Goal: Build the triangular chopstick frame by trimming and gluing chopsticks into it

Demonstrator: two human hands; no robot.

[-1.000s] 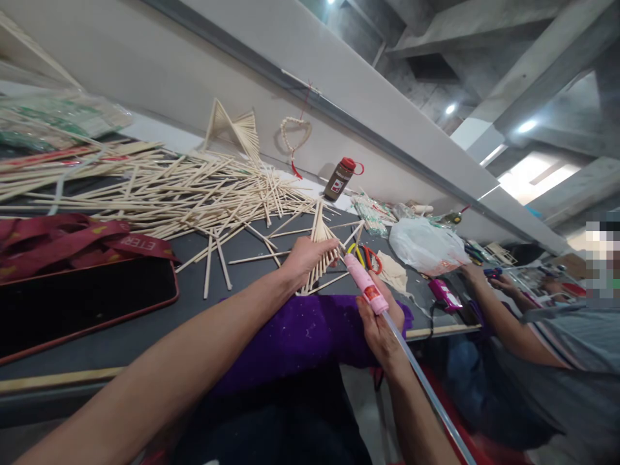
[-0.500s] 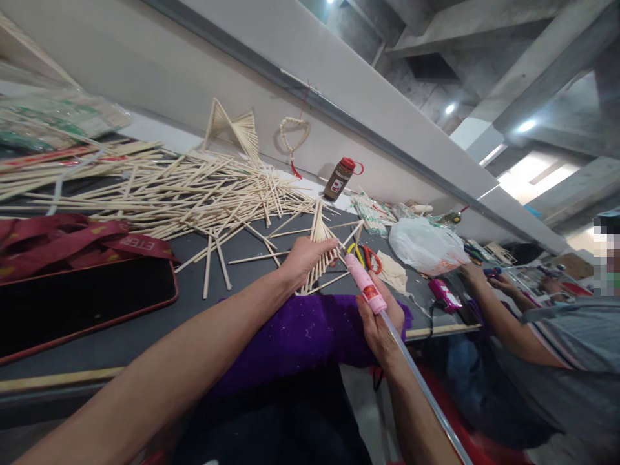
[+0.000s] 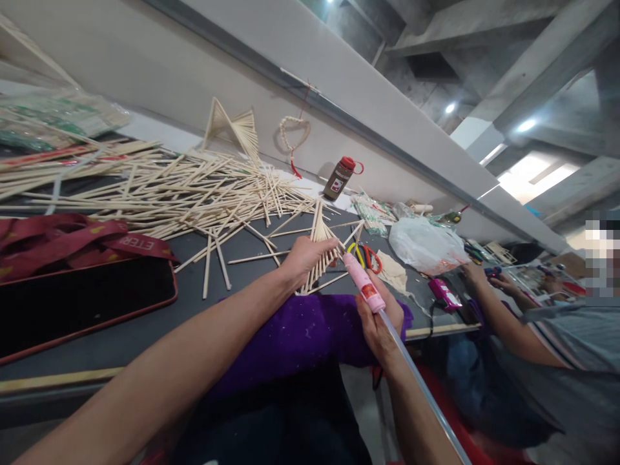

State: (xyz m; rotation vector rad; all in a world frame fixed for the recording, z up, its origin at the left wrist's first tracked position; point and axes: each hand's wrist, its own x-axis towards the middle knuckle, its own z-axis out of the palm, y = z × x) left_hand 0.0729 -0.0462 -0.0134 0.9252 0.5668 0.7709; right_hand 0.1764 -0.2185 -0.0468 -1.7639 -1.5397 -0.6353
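Observation:
A fanned structure of pale wooden sticks point(image 3: 317, 226) stands at the middle of the table's front edge. My left hand point(image 3: 310, 258) is closed on it, thumb stretched along its right side and the other fingers mostly hidden. My right hand point(image 3: 380, 316) is wrapped round a pink glue gun point(image 3: 363, 283) with a long clear glue stick point(image 3: 421, 387) running out of its back. The gun's tip is close to the structure's right side, near my left thumb; whether they touch is too small to tell.
Loose sticks point(image 3: 194, 194) pile up at left, behind a phone point(image 3: 87, 307) and a red ribbon point(image 3: 72, 242). Pliers point(image 3: 372, 258), a bottle point(image 3: 339, 179), a plastic bag point(image 3: 426, 244) and a purple cloth point(image 3: 310, 329) lie around. Another person point(image 3: 571, 336) works at right.
My right hand and the glue gun have shifted very slightly to the left. My left hand and the stick structure look unmoved. The other person's head has moved slightly left.

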